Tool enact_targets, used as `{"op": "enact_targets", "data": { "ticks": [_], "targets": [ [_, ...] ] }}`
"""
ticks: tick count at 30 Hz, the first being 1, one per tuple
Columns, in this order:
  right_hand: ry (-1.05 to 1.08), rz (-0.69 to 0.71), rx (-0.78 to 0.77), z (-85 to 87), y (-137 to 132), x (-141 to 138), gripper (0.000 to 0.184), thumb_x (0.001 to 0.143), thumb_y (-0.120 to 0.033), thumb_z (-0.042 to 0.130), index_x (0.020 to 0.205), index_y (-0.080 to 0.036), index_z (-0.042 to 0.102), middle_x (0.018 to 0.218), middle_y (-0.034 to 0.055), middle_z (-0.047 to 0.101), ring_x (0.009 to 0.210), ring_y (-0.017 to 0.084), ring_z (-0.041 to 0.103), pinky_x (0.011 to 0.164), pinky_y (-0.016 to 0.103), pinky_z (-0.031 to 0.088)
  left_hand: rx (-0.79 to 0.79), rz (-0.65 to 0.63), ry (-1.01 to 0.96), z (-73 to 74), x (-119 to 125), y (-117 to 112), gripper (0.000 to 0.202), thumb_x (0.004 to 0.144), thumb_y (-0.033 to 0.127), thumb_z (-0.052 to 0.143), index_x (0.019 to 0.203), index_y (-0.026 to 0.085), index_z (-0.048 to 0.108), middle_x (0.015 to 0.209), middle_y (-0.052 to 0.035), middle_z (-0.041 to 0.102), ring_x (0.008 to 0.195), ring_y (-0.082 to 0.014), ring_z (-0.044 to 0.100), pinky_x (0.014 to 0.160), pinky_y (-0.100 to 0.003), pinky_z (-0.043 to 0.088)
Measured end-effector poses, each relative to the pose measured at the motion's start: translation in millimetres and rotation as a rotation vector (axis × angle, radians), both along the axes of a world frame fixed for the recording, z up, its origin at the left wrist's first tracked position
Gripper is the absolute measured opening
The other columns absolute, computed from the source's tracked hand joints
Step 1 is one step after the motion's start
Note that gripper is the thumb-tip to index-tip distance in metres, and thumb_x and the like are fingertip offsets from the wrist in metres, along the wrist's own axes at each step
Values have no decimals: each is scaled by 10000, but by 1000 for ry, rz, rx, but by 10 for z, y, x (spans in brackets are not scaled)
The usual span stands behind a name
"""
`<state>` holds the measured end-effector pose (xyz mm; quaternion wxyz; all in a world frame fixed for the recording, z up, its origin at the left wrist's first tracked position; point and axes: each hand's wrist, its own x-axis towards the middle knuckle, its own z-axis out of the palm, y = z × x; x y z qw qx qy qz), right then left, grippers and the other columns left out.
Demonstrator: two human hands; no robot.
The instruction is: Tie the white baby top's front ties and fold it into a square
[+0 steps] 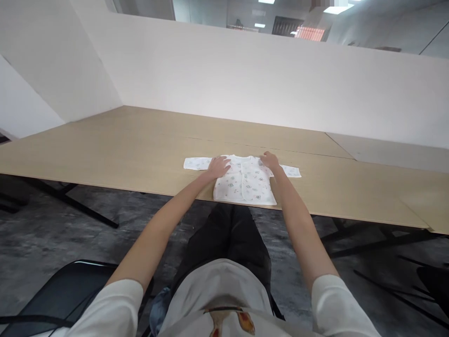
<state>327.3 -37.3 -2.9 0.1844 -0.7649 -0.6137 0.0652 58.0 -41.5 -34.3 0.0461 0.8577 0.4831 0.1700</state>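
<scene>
A small white baby shirt [242, 180] with a faint green print lies flat on the wooden table [105, 150], its sleeves spread out to both sides and its front flaps overlapping. My left hand [219, 167] rests on the shirt's left shoulder area, near the collar. My right hand [270, 161] sits on the opposite shoulder, its fingers bunched against the cloth. Whether either hand pinches the fabric is hidden from this angle. The shirt's lower hem lies close to the table's near edge.
A white panel wall [245, 79] stands along the far side of the table. A black chair [59, 295] is at lower left, dark table legs [70, 203] stand under the table, and a seam crosses the tabletop behind the shirt.
</scene>
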Motion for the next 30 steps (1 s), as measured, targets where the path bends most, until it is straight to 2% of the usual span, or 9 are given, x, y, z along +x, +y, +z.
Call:
{"op": "enact_targets", "data": {
  "ticks": [2,6,8,11,14,18,21,24,30],
  "targets": [
    [-73,-16,-80,-92,14,79,307,878,-176,474,1141,-107,617,1098,178,676,1008,264,633,856,337,430,-22,102,23,23,-73,166,401,931,306,418,1282,183,569,1373,-142,540,1293,-271,460,1093,-449,310],
    [-249,37,-67,-230,-69,174,293,895,-174,440,1099,-113,642,1098,181,674,1057,271,610,987,420,336,-60,233,38,45,-227,336,408,909,362,471,1222,138,609,1280,-170,597,1207,-286,529,1044,-436,363],
    [-290,42,-90,-236,-107,209,289,902,-192,440,1071,-108,659,1100,186,671,1064,274,603,990,423,330,-44,238,52,61,-281,361,342,872,361,534,1100,147,672,1182,-149,652,1141,-279,567,1015,-406,388],
    [-292,40,-132,-130,-131,264,270,921,-245,472,1024,-96,672,1057,193,677,998,262,618,887,358,391,-66,228,60,170,-329,391,221,832,342,609,923,165,704,972,-96,711,1005,-250,614,923,-352,437],
    [-300,17,-55,144,-118,327,316,956,-325,478,1059,-75,639,1027,210,670,928,239,621,768,302,398,1,218,20,474,-356,453,257,884,357,585,987,139,673,931,-82,703,942,-215,602,873,-335,441],
    [-356,-80,302,650,-131,410,422,1018,-394,317,1168,-59,524,952,186,654,861,216,605,720,289,373,290,260,-106,1072,-408,489,382,979,436,409,1142,138,585,1103,-99,637,1027,-221,568,900,-354,415],
    [-431,-62,519,857,-239,479,457,1030,-408,218,1072,-82,535,893,151,636,804,198,580,684,284,349,398,224,-87,1316,-510,389,358,988,431,374,1166,172,545,1211,-105,569,1065,-232,545,898,-361,407],
    [-547,81,488,749,-434,537,457,1024,-417,234,946,-113,566,842,134,625,744,186,542,646,289,312,384,114,73,1189,-650,217,279,977,382,396,1090,181,555,1180,-118,563,1089,-250,507,888,-374,410],
    [-646,524,203,80,-926,521,366,1002,-360,351,800,-159,581,735,100,605,658,171,484,602,286,281,234,-171,262,453,-855,-118,225,925,294,411,870,193,604,953,-148,602,955,-265,557,823,-389,439]
  ]
}}
